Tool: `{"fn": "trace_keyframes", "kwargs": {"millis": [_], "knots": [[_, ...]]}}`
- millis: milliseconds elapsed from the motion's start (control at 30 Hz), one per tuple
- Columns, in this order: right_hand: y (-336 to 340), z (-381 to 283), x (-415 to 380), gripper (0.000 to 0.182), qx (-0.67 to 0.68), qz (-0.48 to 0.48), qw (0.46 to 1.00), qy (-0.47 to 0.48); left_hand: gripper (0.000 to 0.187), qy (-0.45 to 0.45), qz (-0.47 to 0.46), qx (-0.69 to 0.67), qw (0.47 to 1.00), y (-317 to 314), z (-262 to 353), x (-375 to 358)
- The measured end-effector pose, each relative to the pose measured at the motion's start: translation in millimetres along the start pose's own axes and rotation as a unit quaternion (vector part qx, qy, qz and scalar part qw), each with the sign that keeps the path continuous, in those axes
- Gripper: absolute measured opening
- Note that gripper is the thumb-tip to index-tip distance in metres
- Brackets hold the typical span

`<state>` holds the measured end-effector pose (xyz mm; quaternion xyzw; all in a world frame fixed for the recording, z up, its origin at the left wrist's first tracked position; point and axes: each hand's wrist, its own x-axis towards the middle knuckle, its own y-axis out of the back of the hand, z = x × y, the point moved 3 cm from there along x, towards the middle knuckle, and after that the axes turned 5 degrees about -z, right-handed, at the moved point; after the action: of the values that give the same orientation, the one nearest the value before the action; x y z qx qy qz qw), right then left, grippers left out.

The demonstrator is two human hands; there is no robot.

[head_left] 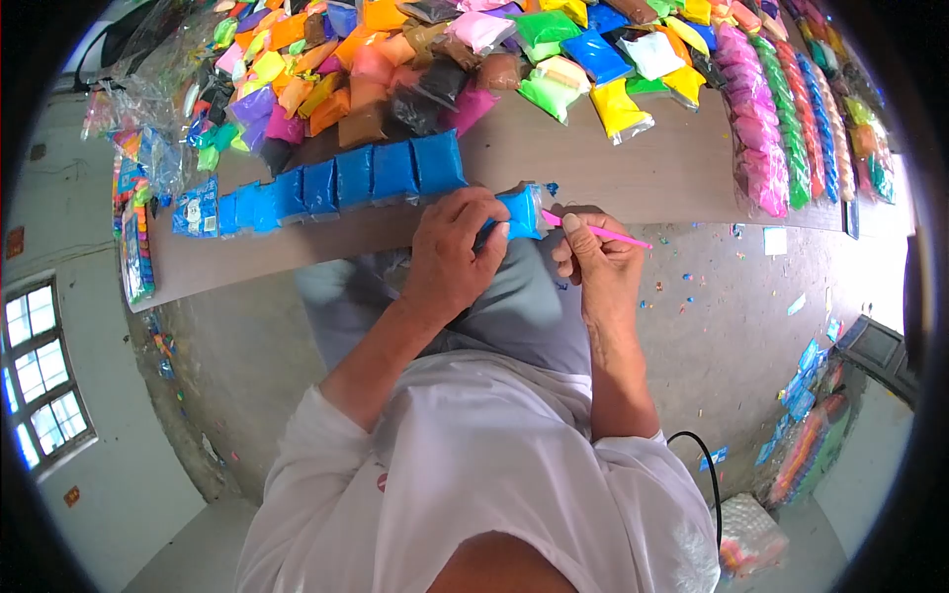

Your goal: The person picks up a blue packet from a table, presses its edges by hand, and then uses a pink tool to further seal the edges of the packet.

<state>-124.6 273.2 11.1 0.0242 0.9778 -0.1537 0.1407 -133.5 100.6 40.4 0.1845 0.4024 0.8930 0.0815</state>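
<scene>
My left hand (455,252) is closed on a small clear packet of blue clay (520,213) at the table's front edge. In my right hand (600,259) a thin pink plastic stick (618,235) is pinched between thumb and fingers. The stick's left end meets the packet's right edge, where the clear film looks crumpled. A small dark blue bit (552,188) lies just beyond the packet. To the left, a joined strip of blue packets (354,178) stretches along the table, ending in a printed blue label packet (196,210).
Heaped across the back of the table (613,183) are many loose coloured packets (395,69). Long bagged strips in pink (753,128), green, red and blue lie at the right. More packs (136,237) stand at the left edge. Scraps (806,371) litter the floor.
</scene>
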Motion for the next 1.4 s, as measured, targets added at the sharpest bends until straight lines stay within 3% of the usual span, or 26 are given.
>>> {"fn": "trace_keyframes", "kwargs": {"millis": [267, 567, 1400], "knots": [[5, 2, 3, 0.015, -0.028, 0.027, 0.999, 0.005, 0.013, 0.005, -0.009, 0.006, 1.000, 0, 1, 0], [2, 4, 3, 0.014, -0.023, -0.013, 1.000, -0.009, 0.016, 0.002, 0.012, 0.001, 1.000, -1, 1, 0], [-7, 1, 5, 0.011, -0.066, -0.001, 0.996, 0.053, 0.013, 0.005, 0.005, -0.006, 1.000, -1, -1, 0]]}}
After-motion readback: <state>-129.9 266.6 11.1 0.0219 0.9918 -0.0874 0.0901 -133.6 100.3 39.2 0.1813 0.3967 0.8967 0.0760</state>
